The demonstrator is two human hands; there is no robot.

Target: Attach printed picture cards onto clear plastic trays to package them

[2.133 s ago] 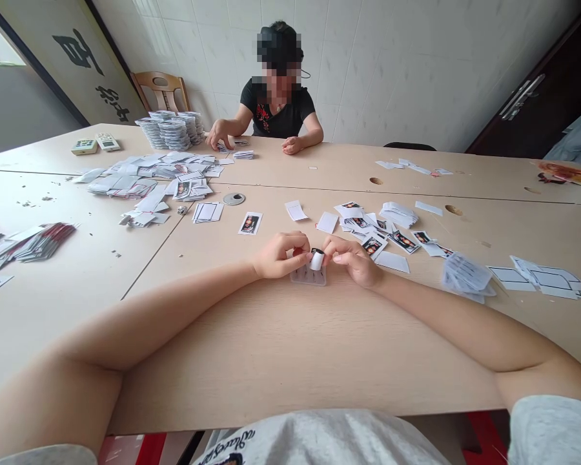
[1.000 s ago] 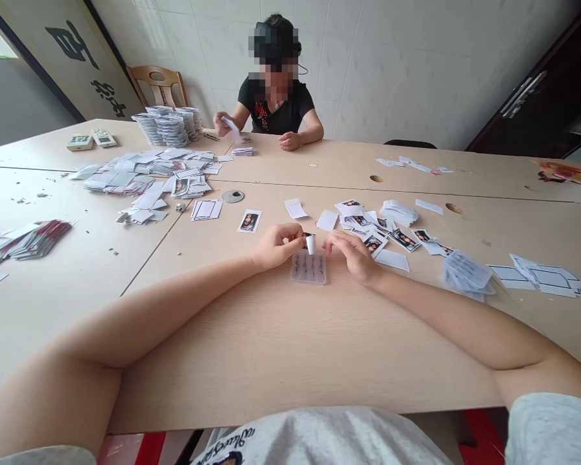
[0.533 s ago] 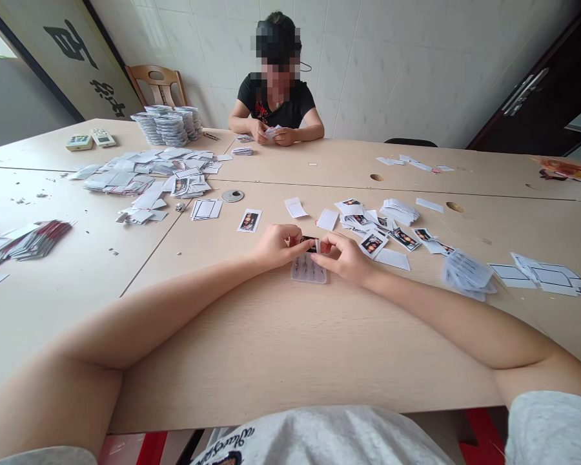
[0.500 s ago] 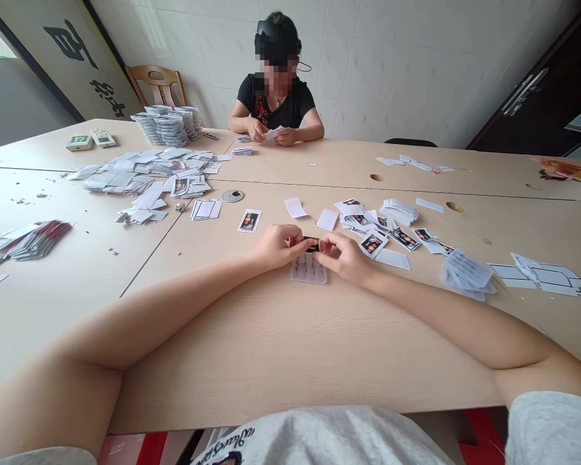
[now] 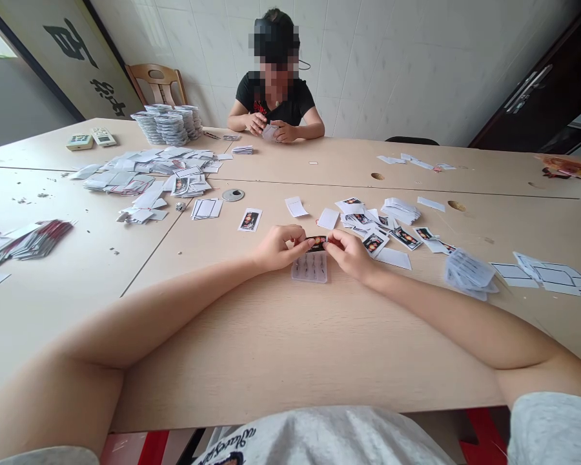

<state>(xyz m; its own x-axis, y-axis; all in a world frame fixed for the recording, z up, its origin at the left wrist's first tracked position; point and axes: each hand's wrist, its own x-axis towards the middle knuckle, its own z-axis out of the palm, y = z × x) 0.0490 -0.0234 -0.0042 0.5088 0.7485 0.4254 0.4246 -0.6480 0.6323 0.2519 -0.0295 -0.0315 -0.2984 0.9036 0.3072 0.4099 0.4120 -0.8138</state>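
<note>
Between my two hands is a small dark printed card (image 5: pixel 317 243), just over the far edge of a clear plastic case (image 5: pixel 310 268). The case lies on the table and has compartments with small dark items in them. My left hand (image 5: pixel 283 247) pinches the card's left side between thumb and fingers. At its right end, my right hand (image 5: pixel 347 250) pinches the card with the fingertips. A single printed card (image 5: pixel 249 220) lies beyond my left hand. Past my right hand is a loose heap of printed cards (image 5: pixel 375 242).
Clear plastic cases (image 5: pixel 469 274) are piled at the right, beside white cards with dark borders (image 5: pixel 552 274). A big spread of white packets (image 5: pixel 145 171) covers the left. Stacked packs (image 5: pixel 167 124) stand behind it. Across the table a person (image 5: pixel 275 97) handles a pale item.
My right hand has shifted slightly right along the card, so more of its printed face shows. Across the table, the person's hands have moved and hold a differently shaped pale item.
</note>
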